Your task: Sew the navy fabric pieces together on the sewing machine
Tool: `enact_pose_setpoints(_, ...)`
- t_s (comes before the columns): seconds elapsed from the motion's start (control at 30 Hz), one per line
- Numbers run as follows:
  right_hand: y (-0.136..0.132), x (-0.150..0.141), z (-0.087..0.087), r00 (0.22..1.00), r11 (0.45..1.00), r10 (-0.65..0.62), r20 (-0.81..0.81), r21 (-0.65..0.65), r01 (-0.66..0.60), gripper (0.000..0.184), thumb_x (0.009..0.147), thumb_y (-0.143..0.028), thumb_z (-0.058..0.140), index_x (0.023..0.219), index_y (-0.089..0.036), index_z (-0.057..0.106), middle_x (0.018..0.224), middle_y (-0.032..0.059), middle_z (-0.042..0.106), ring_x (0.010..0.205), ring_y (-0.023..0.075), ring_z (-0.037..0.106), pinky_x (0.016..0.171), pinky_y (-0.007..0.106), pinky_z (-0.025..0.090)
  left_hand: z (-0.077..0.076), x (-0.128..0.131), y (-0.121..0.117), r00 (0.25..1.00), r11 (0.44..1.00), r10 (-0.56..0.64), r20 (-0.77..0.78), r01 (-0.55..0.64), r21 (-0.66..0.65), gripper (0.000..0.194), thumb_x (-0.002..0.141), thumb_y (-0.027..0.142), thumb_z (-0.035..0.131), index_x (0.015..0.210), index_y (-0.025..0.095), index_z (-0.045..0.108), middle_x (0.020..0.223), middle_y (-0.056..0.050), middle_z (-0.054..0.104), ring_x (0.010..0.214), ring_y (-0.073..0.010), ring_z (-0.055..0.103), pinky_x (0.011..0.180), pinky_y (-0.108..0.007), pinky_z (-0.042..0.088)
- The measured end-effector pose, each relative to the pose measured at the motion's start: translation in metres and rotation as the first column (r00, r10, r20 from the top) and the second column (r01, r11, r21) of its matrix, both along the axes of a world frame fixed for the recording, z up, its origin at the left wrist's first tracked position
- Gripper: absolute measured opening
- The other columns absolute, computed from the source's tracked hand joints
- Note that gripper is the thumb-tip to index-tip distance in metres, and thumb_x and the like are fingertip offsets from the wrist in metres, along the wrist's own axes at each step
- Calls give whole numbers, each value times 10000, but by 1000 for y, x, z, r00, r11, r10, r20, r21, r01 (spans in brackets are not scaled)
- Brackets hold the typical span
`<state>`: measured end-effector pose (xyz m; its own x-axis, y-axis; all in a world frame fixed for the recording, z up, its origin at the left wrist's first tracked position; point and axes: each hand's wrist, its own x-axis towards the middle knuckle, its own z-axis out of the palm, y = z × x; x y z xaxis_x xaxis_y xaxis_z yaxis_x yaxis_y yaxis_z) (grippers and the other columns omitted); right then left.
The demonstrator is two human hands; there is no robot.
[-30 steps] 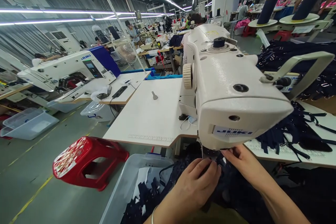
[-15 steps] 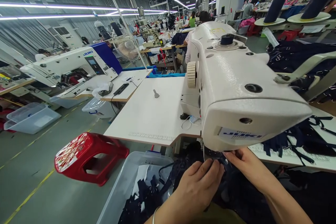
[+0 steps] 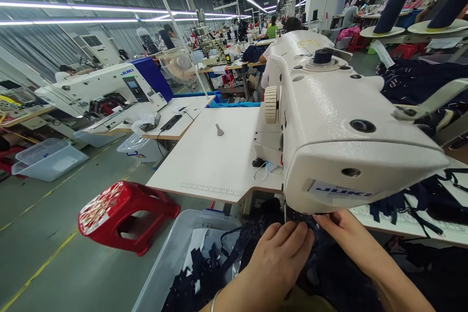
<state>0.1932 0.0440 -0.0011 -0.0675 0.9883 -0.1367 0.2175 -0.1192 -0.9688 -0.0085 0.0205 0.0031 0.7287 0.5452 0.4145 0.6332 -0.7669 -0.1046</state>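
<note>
In the head view, my left hand [image 3: 280, 256] is closed, its fingers pressed together on dark navy fabric [image 3: 313, 273] just below the needle end of a white JUKI sewing machine [image 3: 351, 156]. Close beside it, my right hand [image 3: 340, 228] pinches the same fabric between thumb and forefinger under the machine head. The machine head hides the needle area and part of the fingertips. More of the fabric hangs down toward my lap.
A clear plastic bin [image 3: 161, 258] with navy straps [image 3: 203, 268] stands left of my hands. A red stool [image 3: 127, 214] is on the floor. A small grey metal piece [image 3: 219, 130] lies on the white machine table [image 3: 204, 156]. Navy pieces [image 3: 405, 204] lie at right.
The view has turned slightly, so the machine sits a little further right. Both hands keep nearly the same place and grip on the fabric.
</note>
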Motion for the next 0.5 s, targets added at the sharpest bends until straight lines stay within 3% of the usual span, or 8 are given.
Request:
enact_pose_setpoints(0.07, 0, 3, -7, 997, 999, -46, 57, 30, 45, 399, 876, -537, 503, 1089, -215, 604, 878, 54, 654, 862, 239, 619, 808, 356, 525, 7, 2, 0, 1000, 1000, 1, -23, -1, -29, 308, 984, 221, 424, 1257, 179, 561, 1270, -54, 575, 1108, -162, 530, 886, -277, 431)
enact_pose_setpoints(0.17, 6, 7, -19, 982, 994, -96, 162, 63, 87, 401, 854, -511, 511, 1067, -193, 630, 924, 87, 686, 908, 280, 629, 821, 399, 515, 12, 6, -4, 997, 999, 35, -65, -36, -20, 332, 978, 235, 406, 1261, 158, 563, 1255, -74, 575, 1069, -192, 535, 862, -292, 431)
enact_pose_setpoints(0.33, 28, 9, -29, 953, 981, -67, 295, 196, 8, 246, 784, -384, 548, 839, -215, 718, 903, 79, 743, 1069, 342, 608, 989, 485, 423, 1, 19, -12, 990, 983, 138, -39, -132, 126, 353, 976, 265, 446, 1261, 99, 571, 1220, -104, 578, 1044, -211, 530, 879, -307, 405)
enact_pose_setpoints(0.5, 38, 3, -31, 923, 925, -104, 371, 378, -47, 201, 795, -380, 546, 808, -265, 710, 802, 64, 752, 1071, 341, 610, 1005, 507, 413, -7, 29, -11, 983, 970, 183, -9, -179, 164, 369, 986, 294, 453, 1242, 59, 578, 1178, -120, 584, 1027, -212, 533, 867, -320, 385)
